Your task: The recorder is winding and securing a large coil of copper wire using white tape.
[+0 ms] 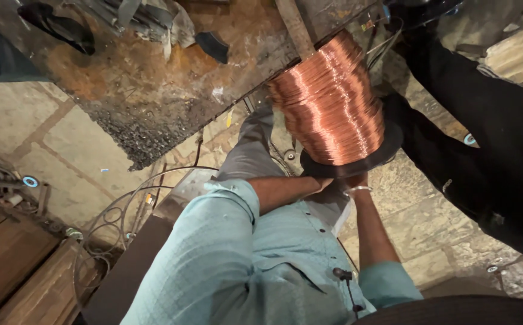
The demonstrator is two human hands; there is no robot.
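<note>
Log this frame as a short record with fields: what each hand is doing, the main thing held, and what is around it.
view: head camera looking down
main thing: large spool of copper wire, tilted, on a dark round flange
left hand: pressed against the near side of the flange
right hand: at the flange rim, metal bangle on the wrist
clothing: light blue shirt, sleeves rolled
nearby: rusty metal table above the spool; stone floor; another person's dark trousers at right
</note>
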